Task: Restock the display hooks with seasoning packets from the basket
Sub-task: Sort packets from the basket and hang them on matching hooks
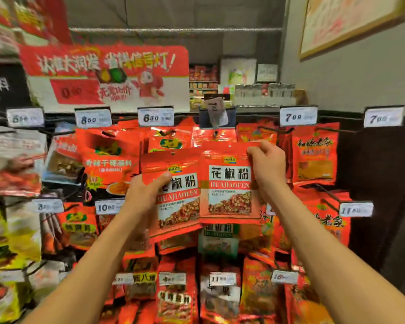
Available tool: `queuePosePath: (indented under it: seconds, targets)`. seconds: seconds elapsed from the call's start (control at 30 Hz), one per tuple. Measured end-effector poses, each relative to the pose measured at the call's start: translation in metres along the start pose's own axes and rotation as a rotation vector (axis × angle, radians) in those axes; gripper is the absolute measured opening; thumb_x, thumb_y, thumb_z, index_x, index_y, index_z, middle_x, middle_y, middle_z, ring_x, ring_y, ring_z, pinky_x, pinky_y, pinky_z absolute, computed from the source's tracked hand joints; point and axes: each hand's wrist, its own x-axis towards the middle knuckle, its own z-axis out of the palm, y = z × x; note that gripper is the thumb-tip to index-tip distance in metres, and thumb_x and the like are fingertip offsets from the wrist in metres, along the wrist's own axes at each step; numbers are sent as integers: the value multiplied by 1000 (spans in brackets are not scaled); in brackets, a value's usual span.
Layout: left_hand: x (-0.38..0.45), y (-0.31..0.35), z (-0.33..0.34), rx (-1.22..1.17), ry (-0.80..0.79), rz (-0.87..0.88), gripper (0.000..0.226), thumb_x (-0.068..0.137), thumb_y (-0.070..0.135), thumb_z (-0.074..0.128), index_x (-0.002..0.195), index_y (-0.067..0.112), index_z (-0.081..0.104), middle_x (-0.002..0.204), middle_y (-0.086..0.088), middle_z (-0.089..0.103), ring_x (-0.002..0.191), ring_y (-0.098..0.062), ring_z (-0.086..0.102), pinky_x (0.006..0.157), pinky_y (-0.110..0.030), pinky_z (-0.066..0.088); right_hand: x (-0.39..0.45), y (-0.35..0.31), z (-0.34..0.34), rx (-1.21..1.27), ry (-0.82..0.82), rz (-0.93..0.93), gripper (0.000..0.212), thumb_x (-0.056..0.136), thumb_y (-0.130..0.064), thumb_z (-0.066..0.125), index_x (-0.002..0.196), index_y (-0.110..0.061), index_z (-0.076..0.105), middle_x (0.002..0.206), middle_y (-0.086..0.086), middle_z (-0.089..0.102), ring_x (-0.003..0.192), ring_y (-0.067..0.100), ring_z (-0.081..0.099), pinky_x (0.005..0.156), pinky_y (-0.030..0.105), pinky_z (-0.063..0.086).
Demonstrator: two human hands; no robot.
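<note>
Two red seasoning packets labelled HUAJIAOFEN are held up in front of the display. My left hand (pixel 144 194) grips the left packet (pixel 180 204) by its left edge, thumb across its front. My right hand (pixel 265 166) pinches the right packet (pixel 229 185) at its top right corner. The right packet overlaps the left one and its top sits just below a hook (pixel 216 133) in the upper row, under a tilted price tag (pixel 216 111). The basket is out of view.
Rows of red packets hang on hooks all around, with white price tags (pixel 156 116) above each row. A red promotional sign (pixel 108 73) stands above the rack. A dark panel (pixel 379 183) and a grey wall bound the right side.
</note>
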Motion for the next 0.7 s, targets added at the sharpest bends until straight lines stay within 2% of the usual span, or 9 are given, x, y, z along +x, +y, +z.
queuePosePath:
  seconds: [0.03,0.1,0.2,0.23,0.3,0.4,0.5,0.6,0.7]
  targets:
    - [3,3,-3,2,18,12,28,62,46,81,81,25,78,88,-12,79,80,-32,76,75,-55,62,8,-2,3,-28,24,7,22,85,-14,57,66,-21,64,54,-15,63,49,-2,54,46,18,42]
    - [8,9,-10,15,32,35,30,61,47,81,80,23,78,88,-12,79,78,-32,77,72,-53,63,20,-4,9,-81,33,48,16,84,-18,58,70,-14,64,58,-8,67,51,3,59,47,22,44]
    - [14,12,-16,17,47,54,34,66,42,82,88,18,73,91,-14,78,82,-35,76,74,-53,62,27,-5,21,-70,-16,83,21,84,-23,64,62,-24,61,55,-7,64,52,10,63,50,30,47]
    - [16,12,-16,33,41,63,27,73,38,81,88,18,72,90,-14,78,81,-34,76,72,-51,62,28,-6,25,-72,-24,73,24,83,-24,66,60,-27,59,54,-10,63,51,9,63,51,30,47]
    - [20,11,-14,55,48,77,7,87,25,76,82,20,73,85,-9,79,76,-28,77,63,-40,62,31,-8,33,-89,-21,44,21,81,-29,69,63,-24,59,57,-9,63,54,12,63,51,33,46]
    - [23,11,-10,114,49,116,13,93,18,70,81,18,70,72,2,78,63,-12,74,49,-20,54,36,-8,42,-146,10,37,24,81,-33,71,65,-21,58,65,-1,67,64,25,65,60,40,49]
    - [25,13,-8,150,55,143,17,93,18,70,76,19,68,60,14,73,52,0,69,41,-10,45,39,-5,49,-177,67,23,28,85,-32,68,64,-24,52,62,-9,59,58,11,53,58,33,40]
    - [29,11,-10,170,28,139,24,93,21,71,69,24,74,65,11,75,56,-4,71,43,-11,48,39,-4,52,-172,101,35,28,85,-32,64,63,-24,49,59,-11,55,54,6,49,54,31,36]
    - [32,12,-9,189,-27,152,31,94,25,69,72,45,75,75,7,78,67,-11,75,50,-16,53,41,-2,51,-154,114,61,23,85,-33,62,67,-23,52,64,-6,60,59,14,54,56,33,41]
